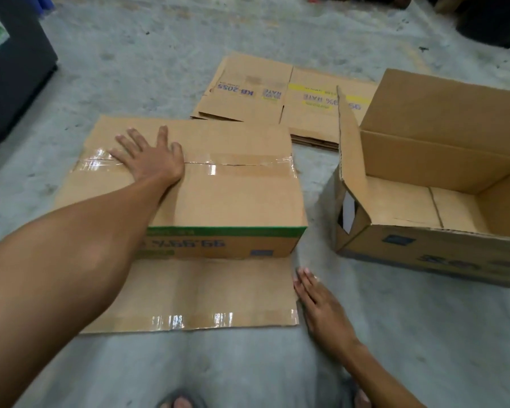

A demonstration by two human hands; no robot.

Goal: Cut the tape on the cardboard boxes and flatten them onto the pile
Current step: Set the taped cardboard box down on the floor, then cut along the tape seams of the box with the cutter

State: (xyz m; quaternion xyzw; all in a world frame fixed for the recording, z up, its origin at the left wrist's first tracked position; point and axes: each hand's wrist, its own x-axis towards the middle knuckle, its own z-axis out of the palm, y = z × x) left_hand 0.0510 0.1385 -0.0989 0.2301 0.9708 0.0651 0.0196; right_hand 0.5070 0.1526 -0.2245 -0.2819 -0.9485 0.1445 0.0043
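A cardboard box [233,198] stands upside down on the concrete floor in front of me, with clear tape [248,163] along its top seam. The tape shows a thin dark split line. My left hand [150,156] lies flat on the box top, fingers spread over the tape. One bottom flap [195,293] lies spread on the floor toward me. My right hand [318,304] rests flat beside that flap's right edge, holding nothing. Behind the box lies a pile of flattened boxes [277,95].
An open cardboard box [424,207] stands at the right with its flaps up. A dark bin [12,69] is at the far left, another dark object [489,22] at the far right corner. My sandalled feet [180,401] show at the bottom edge.
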